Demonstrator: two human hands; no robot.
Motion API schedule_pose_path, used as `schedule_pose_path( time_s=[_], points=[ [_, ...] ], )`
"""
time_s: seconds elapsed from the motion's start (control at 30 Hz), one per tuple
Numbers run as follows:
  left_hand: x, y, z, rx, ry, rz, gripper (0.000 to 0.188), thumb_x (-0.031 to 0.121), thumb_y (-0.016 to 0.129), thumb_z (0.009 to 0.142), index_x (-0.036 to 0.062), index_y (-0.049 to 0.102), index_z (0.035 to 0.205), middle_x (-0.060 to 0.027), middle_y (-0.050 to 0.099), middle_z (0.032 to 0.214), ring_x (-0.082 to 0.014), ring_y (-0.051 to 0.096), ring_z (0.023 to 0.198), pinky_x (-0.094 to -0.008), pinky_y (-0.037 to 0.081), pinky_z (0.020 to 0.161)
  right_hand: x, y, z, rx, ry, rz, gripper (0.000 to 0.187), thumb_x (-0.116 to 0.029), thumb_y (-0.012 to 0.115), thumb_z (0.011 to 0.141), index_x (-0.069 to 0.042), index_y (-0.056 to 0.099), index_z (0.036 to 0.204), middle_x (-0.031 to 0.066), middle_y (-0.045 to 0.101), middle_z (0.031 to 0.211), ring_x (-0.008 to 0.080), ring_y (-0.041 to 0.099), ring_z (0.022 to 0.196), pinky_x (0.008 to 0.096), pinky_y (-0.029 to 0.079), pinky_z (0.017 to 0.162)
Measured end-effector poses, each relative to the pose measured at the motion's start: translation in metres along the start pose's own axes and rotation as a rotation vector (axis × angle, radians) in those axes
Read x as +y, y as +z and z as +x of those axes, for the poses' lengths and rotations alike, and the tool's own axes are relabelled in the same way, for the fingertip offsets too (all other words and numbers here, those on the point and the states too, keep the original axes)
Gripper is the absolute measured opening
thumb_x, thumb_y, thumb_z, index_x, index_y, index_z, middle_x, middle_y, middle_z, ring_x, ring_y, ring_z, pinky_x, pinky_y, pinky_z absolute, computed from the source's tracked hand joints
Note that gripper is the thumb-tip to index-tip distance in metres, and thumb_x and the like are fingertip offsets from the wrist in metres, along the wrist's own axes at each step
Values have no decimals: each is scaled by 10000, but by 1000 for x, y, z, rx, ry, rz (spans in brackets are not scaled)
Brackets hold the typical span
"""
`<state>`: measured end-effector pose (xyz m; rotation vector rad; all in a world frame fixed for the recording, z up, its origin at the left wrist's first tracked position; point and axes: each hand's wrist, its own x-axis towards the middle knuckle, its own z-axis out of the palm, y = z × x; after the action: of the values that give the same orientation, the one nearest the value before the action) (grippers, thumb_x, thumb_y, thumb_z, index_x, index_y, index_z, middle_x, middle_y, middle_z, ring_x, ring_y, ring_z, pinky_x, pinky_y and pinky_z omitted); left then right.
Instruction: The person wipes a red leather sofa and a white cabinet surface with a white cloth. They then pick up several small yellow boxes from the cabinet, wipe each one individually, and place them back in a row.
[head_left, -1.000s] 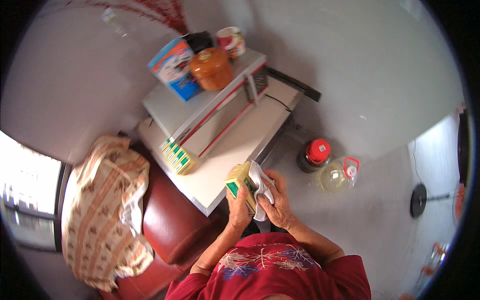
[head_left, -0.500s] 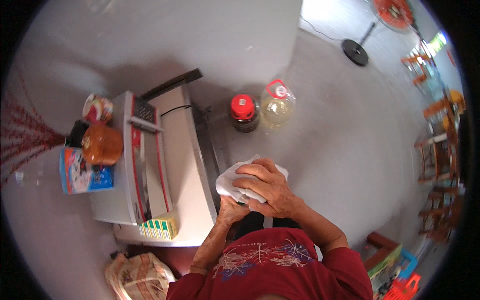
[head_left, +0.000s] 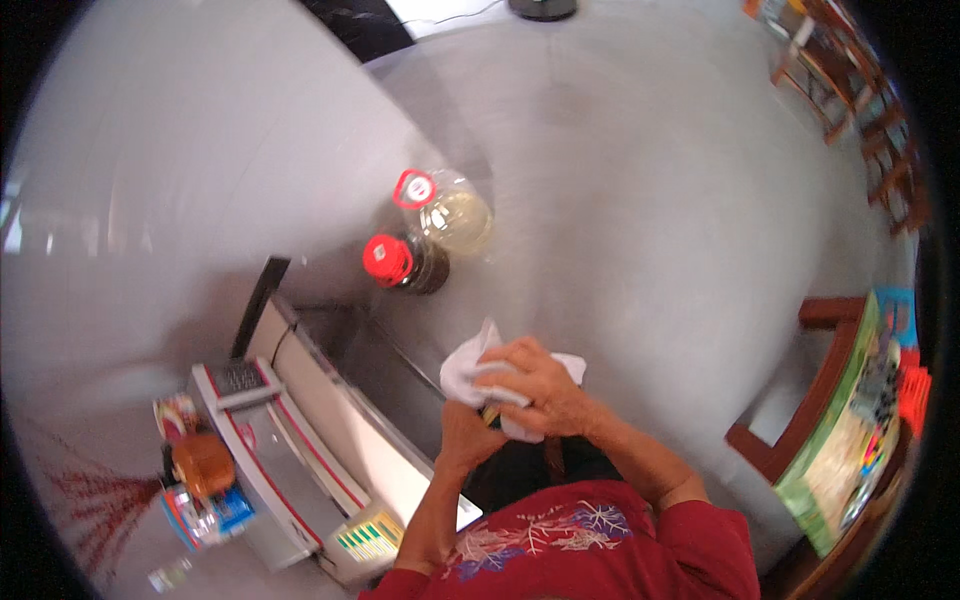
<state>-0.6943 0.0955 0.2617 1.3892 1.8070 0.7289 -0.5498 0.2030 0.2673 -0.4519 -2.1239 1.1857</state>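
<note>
My right hand [head_left: 545,390] presses a white cloth [head_left: 464,366] with bent fingers, its folds sticking out on both sides. Just below it, my left hand [head_left: 468,436] is closed around something mostly covered by the cloth and the other hand. Only a small dark and yellowish bit of that thing shows between the hands, too little to name. Both hands are together in front of my red shirt, above the floor. Beyond them on the floor stand a dark jug with a red cap [head_left: 425,268] and a clear jug of pale yellow liquid [head_left: 460,222].
At left, a microwave [head_left: 290,450] sits on a white-topped cabinet [head_left: 330,385], with an orange-brown jar [head_left: 203,464] and packages on top. A small yellow-green box [head_left: 370,540] lies nearby. At right stands a brown table [head_left: 785,450] with a green-edged cover; wooden chairs [head_left: 815,85] are farther off.
My view has turned to the right: the jugs and microwave have shifted left, and the table at right shows more. Both hands stay together at the cloth, the right still on it.
</note>
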Motion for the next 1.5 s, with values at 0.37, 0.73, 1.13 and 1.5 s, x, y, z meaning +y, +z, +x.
schedule_pose_path(
  time_s=[0.37,0.73,1.13,1.5],
  points=[
    [-22,61,8,-225,-60,-193,907,195,863,575,26,328,1288,-161,491,1219,-248,507,1135,-375,411,965,99,32,-85,146,808,1097,279,-254,559,896,-38,600,1068,31,602,932,106,551,806,256,448,704],
    [-29,81,-19,29,-172,-830,665,17,607,717,48,326,1319,-103,489,1169,-192,521,1057,-331,459,911,68,60,-98,446,550,730,362,-268,500,940,-27,511,1211,102,556,1126,205,525,1042,319,415,901],
    [-18,42,-83,357,115,-965,642,42,551,723,46,337,1328,-132,484,1176,-242,526,1064,-385,465,918,-35,132,-158,420,473,464,347,-184,496,942,-5,487,1239,139,530,1168,212,505,1084,338,392,927],
    [-6,38,-169,211,138,-1304,483,282,494,861,1,461,1253,-116,582,1125,-219,593,1012,-347,479,877,-111,119,-158,335,282,393,405,-148,501,919,-4,447,1294,132,520,1175,205,494,1084,313,373,945]
  ],
)
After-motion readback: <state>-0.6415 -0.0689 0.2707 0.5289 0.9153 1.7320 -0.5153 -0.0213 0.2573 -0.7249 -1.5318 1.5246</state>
